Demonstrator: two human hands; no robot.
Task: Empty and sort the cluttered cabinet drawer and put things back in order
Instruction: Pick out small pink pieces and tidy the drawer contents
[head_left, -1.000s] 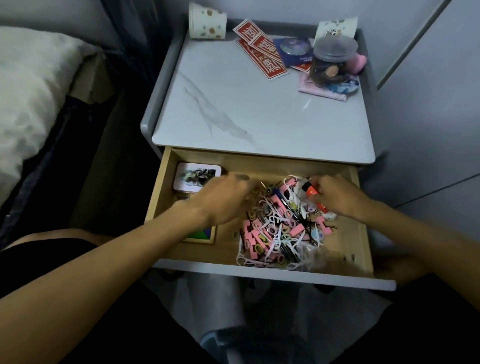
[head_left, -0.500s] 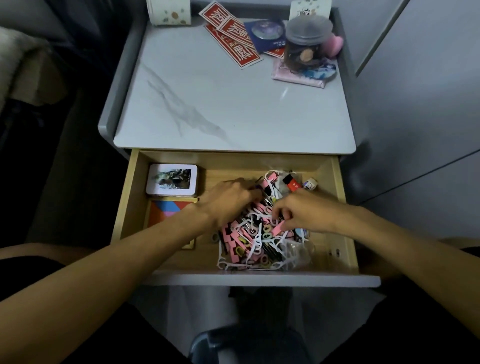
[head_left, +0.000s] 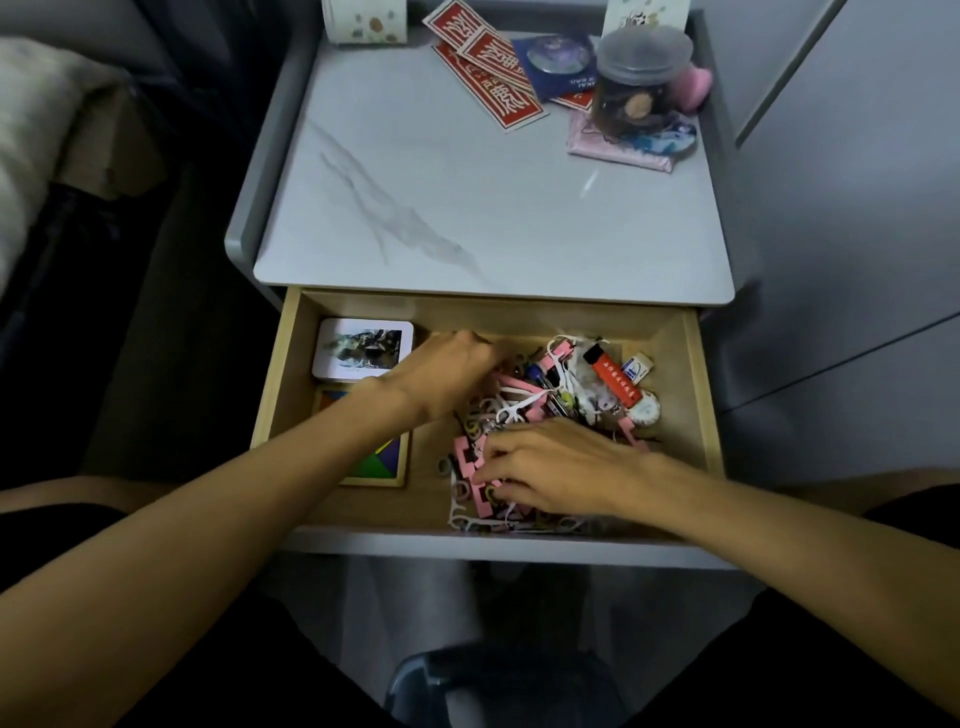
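The wooden drawer (head_left: 698, 395) stands pulled out under the marble-topped cabinet. A tangled pile of pink clips, white floss picks and small rings (head_left: 524, 402) fills its right half. My left hand (head_left: 441, 376) reaches in from the left, fingers curled into the pile's far-left edge. At the pile's near side, my right hand (head_left: 556, 467) lies over it, with bent fingers gripping pink clips. A red lighter (head_left: 615, 382), a small white eraser (head_left: 636, 366) and a round white piece (head_left: 644, 410) lie at the back right.
A white tin with a picture (head_left: 363, 345) and a coloured tangram puzzle (head_left: 387, 460) sit in the drawer's left side. On the cabinet top (head_left: 467, 197) stand a paper cup (head_left: 363, 21), red cards (head_left: 488, 73), a grey-lidded jar (head_left: 641, 78) and a pink pouch (head_left: 621, 148). A bed lies left.
My right hand has moved from the back right of the drawer, by the lighter, toward me onto the pile's near side. The left hand stays at the pile's far-left edge.
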